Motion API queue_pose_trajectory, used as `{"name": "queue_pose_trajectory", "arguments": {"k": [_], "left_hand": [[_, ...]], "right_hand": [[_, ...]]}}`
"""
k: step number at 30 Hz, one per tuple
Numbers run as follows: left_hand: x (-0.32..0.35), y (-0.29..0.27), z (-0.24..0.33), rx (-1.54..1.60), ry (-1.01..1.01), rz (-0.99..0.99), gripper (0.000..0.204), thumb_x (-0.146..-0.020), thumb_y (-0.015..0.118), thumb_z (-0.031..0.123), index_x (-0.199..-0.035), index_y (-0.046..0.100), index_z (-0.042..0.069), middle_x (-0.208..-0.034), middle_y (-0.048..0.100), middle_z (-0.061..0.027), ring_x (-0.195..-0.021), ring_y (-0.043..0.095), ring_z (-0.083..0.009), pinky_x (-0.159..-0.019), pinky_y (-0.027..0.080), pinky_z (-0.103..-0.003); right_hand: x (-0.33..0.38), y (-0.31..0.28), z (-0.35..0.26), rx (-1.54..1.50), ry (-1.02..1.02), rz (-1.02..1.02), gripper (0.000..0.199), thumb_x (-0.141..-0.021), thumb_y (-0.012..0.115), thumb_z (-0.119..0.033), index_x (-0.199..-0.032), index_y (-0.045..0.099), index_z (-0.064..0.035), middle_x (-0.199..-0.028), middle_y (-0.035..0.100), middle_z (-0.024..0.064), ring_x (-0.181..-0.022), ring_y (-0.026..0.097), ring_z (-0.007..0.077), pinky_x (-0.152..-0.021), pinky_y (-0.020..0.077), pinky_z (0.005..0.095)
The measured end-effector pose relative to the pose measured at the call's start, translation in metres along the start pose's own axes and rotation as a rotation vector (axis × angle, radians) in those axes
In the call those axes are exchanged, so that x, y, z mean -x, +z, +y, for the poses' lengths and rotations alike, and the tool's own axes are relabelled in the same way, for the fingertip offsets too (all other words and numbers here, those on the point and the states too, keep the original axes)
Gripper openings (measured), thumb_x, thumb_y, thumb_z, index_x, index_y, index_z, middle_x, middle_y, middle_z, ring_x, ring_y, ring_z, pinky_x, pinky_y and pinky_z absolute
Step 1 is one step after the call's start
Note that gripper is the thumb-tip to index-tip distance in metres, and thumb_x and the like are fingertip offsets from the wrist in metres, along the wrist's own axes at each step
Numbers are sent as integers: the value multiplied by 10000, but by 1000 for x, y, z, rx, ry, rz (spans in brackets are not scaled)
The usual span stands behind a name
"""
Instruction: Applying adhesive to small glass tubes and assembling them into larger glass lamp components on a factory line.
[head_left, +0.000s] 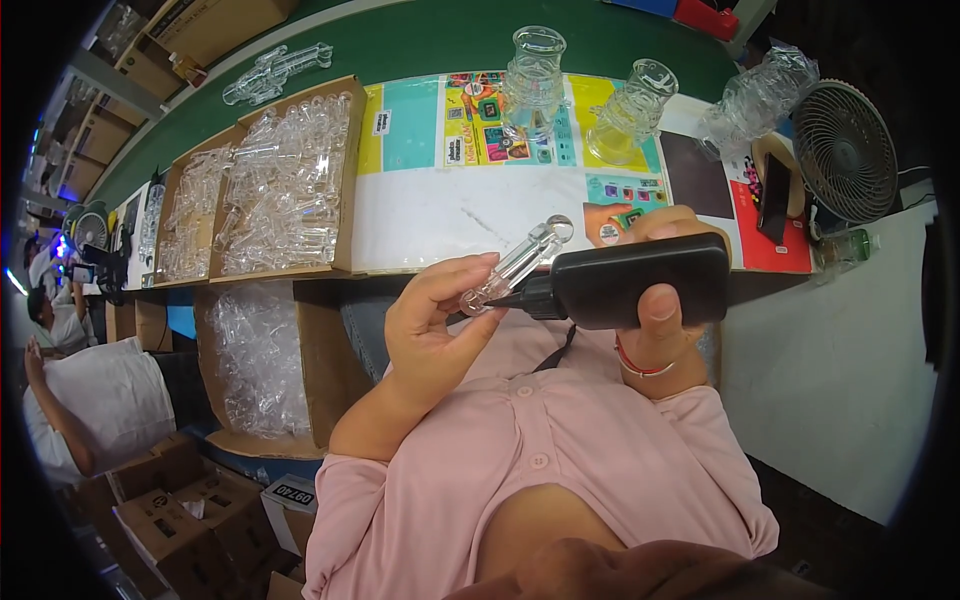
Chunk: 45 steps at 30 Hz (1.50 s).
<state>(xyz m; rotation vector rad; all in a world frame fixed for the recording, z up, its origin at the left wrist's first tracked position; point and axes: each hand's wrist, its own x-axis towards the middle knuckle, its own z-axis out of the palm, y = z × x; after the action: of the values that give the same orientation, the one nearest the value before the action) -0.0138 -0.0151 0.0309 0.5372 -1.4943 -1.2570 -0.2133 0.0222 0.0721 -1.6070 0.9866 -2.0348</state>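
My left hand (432, 318) holds a clear glass tube (516, 264) with a round bulb at its far end, pinched near its lower end. My right hand (655, 300) grips a black squeeze bottle (640, 280) lying sideways, its black nozzle touching the lower end of the tube. Both hands are in front of my chest, just before the table's front edge. A red cord circles my right wrist.
Cardboard trays (350, 190) of clear glass pieces lie at the left of the table, and an open box (312, 370) of more sits below. Two larger glass vessels (533, 80) stand on colourful printed sheets (470, 170). A small fan (845, 150) stands right. A seated person (90, 400) is at left.
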Motion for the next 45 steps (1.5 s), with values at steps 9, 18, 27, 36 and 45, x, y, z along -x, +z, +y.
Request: {"name": "queue_pose_trajectory", "arguments": {"k": [9,18,27,36,45], "left_hand": [[-2,-3,3,-275,55,31,437,-682,713,-110,-1100,630,-13,-1099,622,-159,-986,621,-213,-814,509,-279],[-2,-5,2,-339,68,37,431,-673,729,-84,-1090,644,-10,-1047,637,-149,-952,617,-216,-830,480,-284],[4,-5,10,371,-351,27,467,-797,625,-101,-1233,474,-29,-1123,609,-196,-1072,603,-266,-933,481,-337],[3,-11,8,660,-439,-78,401,-829,650,-10,-1178,453,-5,-1104,614,-226,-1036,625,-306,-894,519,-392],[5,-11,11,488,-412,-3,410,-790,670,-67,-1142,469,-2,-1113,612,-219,-1032,628,-264,-901,506,-349]], "right_hand": [[2,-10,-8,159,-105,-149,453,-798,702,-200,-1116,451,3,-911,578,142,-772,597,214,-716,480,301],[11,-9,-22,186,-210,-254,542,-731,783,-156,-1148,470,-8,-989,587,152,-850,616,227,-725,506,286],[12,6,-2,108,-518,-154,436,-878,647,-292,-1041,397,25,-880,509,195,-471,508,192,-387,453,263],[14,8,0,32,-613,-173,448,-869,654,-290,-1057,387,17,-924,497,194,-471,533,207,-382,475,288],[15,13,-2,59,-632,-194,464,-847,681,-282,-1068,404,18,-928,506,194,-550,563,231,-408,501,314]]}}
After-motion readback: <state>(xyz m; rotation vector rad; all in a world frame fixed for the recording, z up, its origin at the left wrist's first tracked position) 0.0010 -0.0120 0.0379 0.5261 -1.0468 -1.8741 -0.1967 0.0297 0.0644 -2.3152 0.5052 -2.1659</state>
